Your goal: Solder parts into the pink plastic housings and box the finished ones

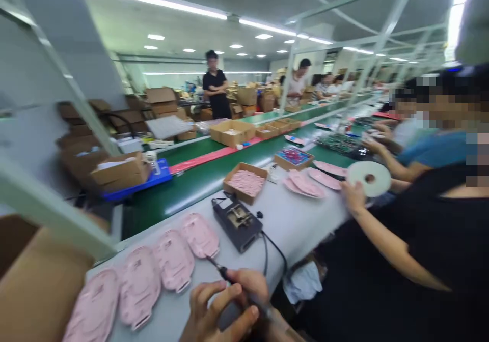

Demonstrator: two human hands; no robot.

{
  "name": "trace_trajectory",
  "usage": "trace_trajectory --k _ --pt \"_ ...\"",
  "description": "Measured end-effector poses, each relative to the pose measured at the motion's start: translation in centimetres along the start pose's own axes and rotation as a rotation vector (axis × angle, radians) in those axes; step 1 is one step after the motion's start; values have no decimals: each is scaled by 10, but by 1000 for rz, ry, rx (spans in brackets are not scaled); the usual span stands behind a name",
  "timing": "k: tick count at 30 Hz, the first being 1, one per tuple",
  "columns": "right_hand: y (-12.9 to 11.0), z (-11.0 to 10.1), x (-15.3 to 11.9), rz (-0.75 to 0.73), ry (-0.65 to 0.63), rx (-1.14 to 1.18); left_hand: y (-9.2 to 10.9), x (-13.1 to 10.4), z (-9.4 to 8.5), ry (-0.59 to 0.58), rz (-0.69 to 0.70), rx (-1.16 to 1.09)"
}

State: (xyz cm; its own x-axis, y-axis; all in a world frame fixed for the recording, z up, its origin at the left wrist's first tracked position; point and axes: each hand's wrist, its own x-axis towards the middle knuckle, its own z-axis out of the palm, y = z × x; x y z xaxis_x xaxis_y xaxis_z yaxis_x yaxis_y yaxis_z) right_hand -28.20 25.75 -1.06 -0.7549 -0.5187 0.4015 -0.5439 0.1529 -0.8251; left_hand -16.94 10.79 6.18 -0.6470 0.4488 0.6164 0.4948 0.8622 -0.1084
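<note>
My right hand [252,284] is wrapped around a screwdriver [220,269] with a dark handle and a thin metal bit. Its tip points at the lower edge of a pink plastic shell [200,236], though contact cannot be made out. In front of the handle is my left hand [214,309], its fingers apart and bent; whether they touch the tool is unclear. Three more pink shells [173,260] lie in a row to the left. Beyond the tool sits a black box-shaped device [237,221] with a metal mechanism on top and a cable.
Cardboard trays hold small pink parts [246,181] and blue-and-red pieces [293,157]. A green conveyor [191,187] runs behind the table. On the right, a co-worker's hand [354,197] holds a white roll [370,178] near more pink shells [303,184]. A frame post [49,209] stands left.
</note>
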Motion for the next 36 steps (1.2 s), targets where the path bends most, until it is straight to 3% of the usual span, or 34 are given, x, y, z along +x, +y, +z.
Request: trace_trajectory --k 2,5,10,14,21,25,28,31,33,36 --pt "1 -4 21 -1 112 121 -3 -12 -3 -8 -166 -23" --pt "4 -10 66 44 191 183 -22 -14 5 -191 -337 36" --pt "4 -3 130 -6 107 73 -61 -10 56 -329 -414 144" --pt "-5 16 141 -131 56 -74 -67 -21 74 -342 -385 171" --pt "-3 28 108 -264 152 -279 -34 -41 71 -268 -346 101" --pt "-4 26 98 -286 164 -356 -29 -41 62 -303 -365 28" --pt "-6 16 105 -349 156 -408 -44 -34 32 -371 -345 -115" --pt "-3 4 114 -368 123 -434 -76 -21 3 -469 -448 -209" --pt "0 -2 117 -336 84 -414 -99 -15 -1 -522 -479 -167" --pt "3 -6 118 -314 24 -418 -127 -15 17 -549 -428 -85"
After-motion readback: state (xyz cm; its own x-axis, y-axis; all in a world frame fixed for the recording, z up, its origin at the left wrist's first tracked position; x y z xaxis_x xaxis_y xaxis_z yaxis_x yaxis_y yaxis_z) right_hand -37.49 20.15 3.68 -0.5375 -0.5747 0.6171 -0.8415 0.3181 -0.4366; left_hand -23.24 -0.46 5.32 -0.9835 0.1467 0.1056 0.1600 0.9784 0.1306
